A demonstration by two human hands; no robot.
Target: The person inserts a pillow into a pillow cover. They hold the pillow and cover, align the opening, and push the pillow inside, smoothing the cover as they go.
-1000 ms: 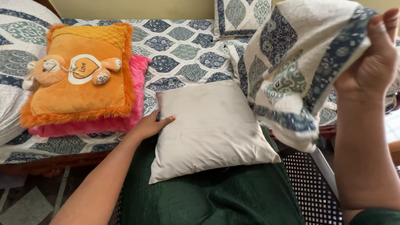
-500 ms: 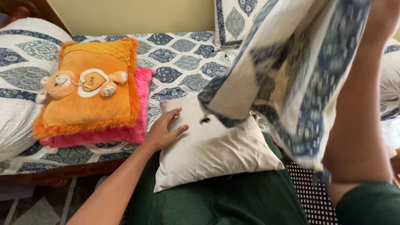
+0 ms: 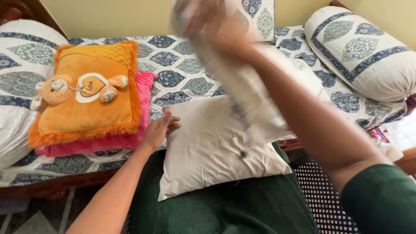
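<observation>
Left hand flat on plain cream pillow, fingers loosely apart, pinning corner. Right hand blurred, fingers clamped on patterned cover, mid-swing. Next move likely needs cover's mouth opened toward pillow.

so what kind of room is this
Most likely a bedroom or sitting room at home: a bed or daybed under a patterned quilt, a matching bolster, and an orange plush cushion stacked on a pink one.

Yellow wall; wooden bed frame; patterned floor.
</observation>
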